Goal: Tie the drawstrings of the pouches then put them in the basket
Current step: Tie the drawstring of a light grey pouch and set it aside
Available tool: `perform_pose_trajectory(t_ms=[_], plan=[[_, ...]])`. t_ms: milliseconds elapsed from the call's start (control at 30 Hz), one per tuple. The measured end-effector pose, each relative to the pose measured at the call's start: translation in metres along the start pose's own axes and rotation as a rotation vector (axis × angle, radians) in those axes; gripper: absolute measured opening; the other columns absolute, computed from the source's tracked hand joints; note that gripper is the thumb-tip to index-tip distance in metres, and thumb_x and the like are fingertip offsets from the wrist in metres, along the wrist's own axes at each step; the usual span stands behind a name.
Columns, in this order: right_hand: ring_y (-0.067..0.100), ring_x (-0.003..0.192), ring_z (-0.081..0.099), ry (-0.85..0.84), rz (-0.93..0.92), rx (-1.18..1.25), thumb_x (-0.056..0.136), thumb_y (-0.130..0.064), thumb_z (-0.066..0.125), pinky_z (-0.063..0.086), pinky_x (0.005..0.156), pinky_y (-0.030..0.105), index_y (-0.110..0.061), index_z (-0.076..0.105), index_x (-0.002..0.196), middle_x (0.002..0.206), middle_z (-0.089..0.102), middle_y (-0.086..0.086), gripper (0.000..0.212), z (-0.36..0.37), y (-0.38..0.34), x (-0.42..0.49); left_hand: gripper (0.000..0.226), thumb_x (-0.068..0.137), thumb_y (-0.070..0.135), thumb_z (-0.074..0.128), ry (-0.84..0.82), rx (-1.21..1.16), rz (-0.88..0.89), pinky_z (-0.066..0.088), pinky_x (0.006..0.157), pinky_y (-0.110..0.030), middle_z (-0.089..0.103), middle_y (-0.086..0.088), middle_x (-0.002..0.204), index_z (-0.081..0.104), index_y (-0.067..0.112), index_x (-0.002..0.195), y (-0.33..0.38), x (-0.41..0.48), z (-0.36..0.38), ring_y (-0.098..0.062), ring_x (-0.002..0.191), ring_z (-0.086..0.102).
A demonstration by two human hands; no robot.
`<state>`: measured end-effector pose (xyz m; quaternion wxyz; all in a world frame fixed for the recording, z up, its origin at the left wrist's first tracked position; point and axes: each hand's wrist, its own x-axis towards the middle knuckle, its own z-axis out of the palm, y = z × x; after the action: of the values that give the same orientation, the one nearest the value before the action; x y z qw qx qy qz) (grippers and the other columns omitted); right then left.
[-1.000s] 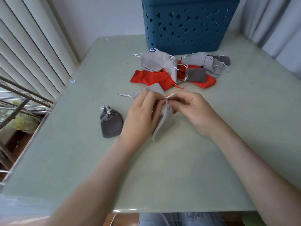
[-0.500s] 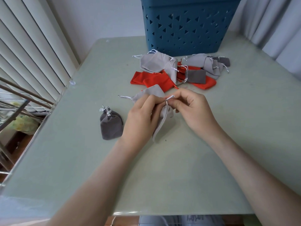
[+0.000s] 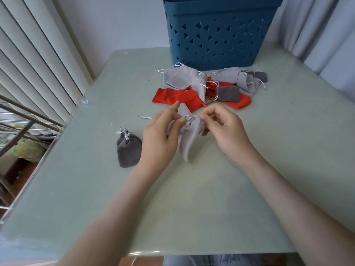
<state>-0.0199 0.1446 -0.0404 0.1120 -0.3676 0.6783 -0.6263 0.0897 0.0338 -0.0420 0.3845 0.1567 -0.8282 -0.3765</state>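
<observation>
L hand [image 3: 161,135] pinches the neck of a small light grey fabric pouch [image 3: 189,143] btwn thumb and curled middle fingers, w/ the index finger sticking up straight and holding nothing. R hand [image 3: 224,129] has all fingers curled in; thumb and index tips meet on the end of the pouch's white drawstring [image 3: 190,120], just right of the L fingertips (some motion blur there, so the exact grip is hard to read). The pouch hangs down from the fingers, its bottom tip near the pale green tabletop [image 3: 192,208]; can't tell if it touches.

Left of the L fingers, a short white cord end [image 3: 145,117] lies on the table. Further left and nearer the person sits a dark grey velvet pouch [image 3: 127,152], neck cinched, cords bunched on top.

Just beyond both sets of fingertips is a heap of flat pouches: red fabric pouches [image 3: 178,96], light grey pouches [image 3: 180,77] and a dark grey flat pouch [image 3: 227,93], overlapping one another. Behind the heap stands a blue plastic basket w/ triangular cut-outs [image 3: 221,35], well beyond the fingers.

White vertical blinds [image 3: 28,54] run along the L side; pale curtains [image 3: 326,35] hang on the R.
</observation>
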Motion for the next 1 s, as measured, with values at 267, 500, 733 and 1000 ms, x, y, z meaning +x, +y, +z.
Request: perform_pose_trajectory(t_ms=[267, 500, 733, 1000], plan=[[0.008, 0.072, 0.062, -0.062, 0.089, 0.279, 0.092, 0.002, 0.053, 0.049, 0.067, 0.017, -0.006, 0.060, 0.088, 0.082, 0.066, 0.009, 0.011, 0.011, -0.008, 0.001, 0.021, 0.097, 0.027, 0.049, -0.238, -0.226, -0.362, 0.038, 0.059, -0.028, 0.054, -0.002, 0.066, 0.046, 0.018, 0.079, 0.004, 0.008, -0.006, -0.013, 0.058, 0.047], [0.026, 0.124, 0.041, -0.296, -0.068, -0.703, 0.086, -0.010, 0.059, 0.031, 0.098, 0.032, -0.018, 0.047, 0.135, 0.136, 0.050, 0.004, 0.051, 0.028, 0.024, 0.020, 0.023, 0.096, 0.033, 0.049, -0.046, 0.101, -0.472, 0.037, 0.053, -0.032, 0.049, 0.007, 0.072, 0.048, 0.010, 0.095, -0.001, 0.014, -0.038, -0.008, 0.066, 0.047], [0.033, 0.093, 0.056, -0.191, -0.291, -1.040, 0.088, -0.013, 0.055, 0.035, 0.082, 0.040, -0.009, 0.062, 0.086, 0.093, 0.063, 0.011, 0.008, 0.042, 0.024, 0.024, 0.023, 0.089, 0.028, 0.062, -0.137, 0.150, -0.407, 0.038, 0.059, -0.019, 0.058, -0.001, 0.100, 0.047, 0.015, 0.100, -0.009, 0.008, -0.053, -0.019, 0.087, 0.053], [0.023, 0.070, 0.045, 0.154, 0.018, -0.530, 0.090, -0.004, 0.048, 0.028, 0.060, 0.032, -0.002, 0.052, 0.088, 0.076, 0.055, 0.009, 0.005, 0.000, 0.011, 0.018, 0.034, 0.089, 0.014, 0.058, -0.246, 0.341, -0.373, 0.025, 0.068, -0.024, 0.051, -0.014, 0.121, 0.047, 0.005, 0.119, -0.009, 0.010, -0.037, -0.026, 0.106, 0.049]])
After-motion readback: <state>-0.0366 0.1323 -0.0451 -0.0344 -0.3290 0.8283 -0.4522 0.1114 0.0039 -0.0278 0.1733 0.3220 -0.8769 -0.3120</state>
